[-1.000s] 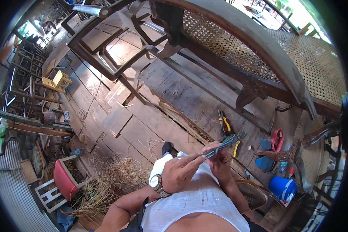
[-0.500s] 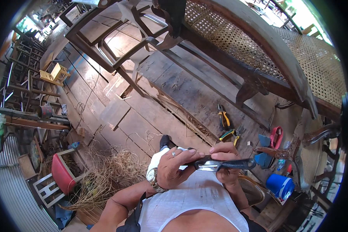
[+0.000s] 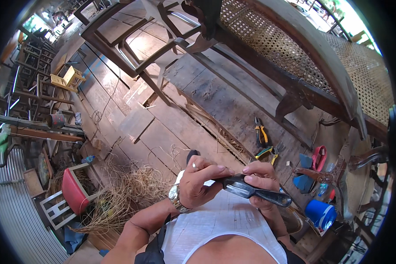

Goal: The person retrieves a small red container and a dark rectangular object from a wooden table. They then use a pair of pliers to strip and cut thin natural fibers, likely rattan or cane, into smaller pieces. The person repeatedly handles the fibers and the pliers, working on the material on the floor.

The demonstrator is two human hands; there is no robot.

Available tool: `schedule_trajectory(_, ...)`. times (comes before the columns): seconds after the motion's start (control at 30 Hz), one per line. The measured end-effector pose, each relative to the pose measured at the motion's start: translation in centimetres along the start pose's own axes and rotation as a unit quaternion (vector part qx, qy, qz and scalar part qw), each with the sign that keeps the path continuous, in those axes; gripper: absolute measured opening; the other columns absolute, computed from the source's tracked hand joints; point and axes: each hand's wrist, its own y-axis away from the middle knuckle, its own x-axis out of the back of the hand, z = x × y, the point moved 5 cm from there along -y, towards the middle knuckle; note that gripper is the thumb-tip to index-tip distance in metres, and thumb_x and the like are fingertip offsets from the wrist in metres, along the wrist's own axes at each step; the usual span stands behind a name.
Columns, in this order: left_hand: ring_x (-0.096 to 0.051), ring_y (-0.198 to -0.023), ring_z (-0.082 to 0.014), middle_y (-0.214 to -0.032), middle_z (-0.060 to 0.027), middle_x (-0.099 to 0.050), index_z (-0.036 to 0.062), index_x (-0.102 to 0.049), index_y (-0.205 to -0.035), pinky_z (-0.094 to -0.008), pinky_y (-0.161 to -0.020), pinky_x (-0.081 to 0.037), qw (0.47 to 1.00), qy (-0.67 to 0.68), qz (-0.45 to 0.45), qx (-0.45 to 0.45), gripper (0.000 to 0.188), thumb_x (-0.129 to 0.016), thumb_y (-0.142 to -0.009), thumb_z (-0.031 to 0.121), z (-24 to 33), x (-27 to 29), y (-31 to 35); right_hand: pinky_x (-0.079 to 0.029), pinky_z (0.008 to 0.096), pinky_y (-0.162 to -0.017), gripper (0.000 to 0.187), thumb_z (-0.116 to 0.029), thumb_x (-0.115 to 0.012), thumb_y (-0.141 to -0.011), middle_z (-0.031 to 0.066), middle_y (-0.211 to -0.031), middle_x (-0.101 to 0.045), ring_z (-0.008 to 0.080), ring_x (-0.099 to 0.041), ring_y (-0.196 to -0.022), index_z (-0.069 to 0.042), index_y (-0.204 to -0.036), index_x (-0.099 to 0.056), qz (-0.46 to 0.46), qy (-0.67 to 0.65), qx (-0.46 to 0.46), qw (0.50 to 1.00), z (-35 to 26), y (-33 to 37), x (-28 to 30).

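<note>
Before my chest, both hands hold a dark tool with a rounded black handle and a shiny metal strip; its exact kind is hard to make out. My left hand, with a ring and a wristwatch, is closed around the tool's left end. The fingers and thumb of my right hand pinch it near the middle, and the black handle sticks out to the right below them. The fingers hide part of the tool.
Yellow-and-black pliers and a second pair of pliers lie on the boards ahead. A cane-backed wooden bench spans the far right. Loose cane strands and a red-seated chair are at left, a blue bucket at right.
The tool has turned slightly in my hands, its handle now tilting lower at the right. My right fingers have shifted a little up over it. The whole view has moved slightly.
</note>
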Motion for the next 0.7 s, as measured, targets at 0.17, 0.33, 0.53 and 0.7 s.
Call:
schedule_trajectory(0.17, -0.060, -0.074, -0.0200, -0.105, -0.0109, -0.070, 0.0090, -0.066, -0.112, -0.0328, -0.068, -0.042, 0.994, -0.072, 0.020, -0.080, 0.045, -0.072, -0.070, -0.006, 0.6, 0.4, -0.8, -0.050, 0.0312, -0.076, 0.034, -0.036, -0.060, -0.095, 0.0165, -0.105, -0.059, 0.0214, -0.060, -0.089, -0.005, -0.110, -0.060, -0.013, 0.002, -0.011, 1.000, 0.7, -0.6, -0.5)
schedule_trajectory(0.33, -0.060, -0.065, -0.0198, -0.094, -0.0077, -0.070, 0.0079, -0.067, -0.111, -0.0310, -0.056, -0.046, 0.997, -0.059, 0.017, -0.041, 0.039, -0.074, -0.074, 0.000, -0.2, -0.9, -0.5, -0.051, 0.0276, -0.070, 0.014, -0.013, -0.052, -0.100, 0.0132, -0.100, -0.059, 0.0171, -0.061, -0.081, -0.003, -0.109, -0.052, 0.045, -0.058, -0.120, 0.990, 3.0, 0.3, -1.5)
schedule_trajectory(0.53, -0.058, -0.065, -0.0082, -0.081, -0.0020, -0.067, 0.0023, -0.066, -0.109, -0.0245, -0.054, -0.046, 0.961, 0.098, 0.111, 0.232, 0.025, -0.072, -0.085, 0.001, -3.5, -3.1, 1.9, -0.051, 0.0260, -0.070, 0.012, -0.008, -0.052, -0.099, 0.0083, -0.097, -0.061, 0.0137, -0.061, -0.076, 0.000, -0.109, -0.053, 0.120, -0.202, -0.302, 0.924, 6.7, 2.8, -2.0)
schedule_trajectory(0.7, -0.060, -0.080, -0.0051, -0.087, -0.0038, -0.071, 0.0009, -0.066, -0.113, -0.0219, -0.069, -0.049, 0.890, 0.197, 0.100, 0.400, 0.022, -0.066, -0.092, 0.007, -5.8, -4.5, 3.5, -0.052, 0.0233, -0.066, 0.012, -0.003, -0.048, -0.100, 0.0057, -0.093, -0.063, 0.0101, -0.062, -0.072, 0.002, -0.109, -0.055, 0.107, -0.107, -0.326, 0.933, 7.3, 2.8, -2.3)
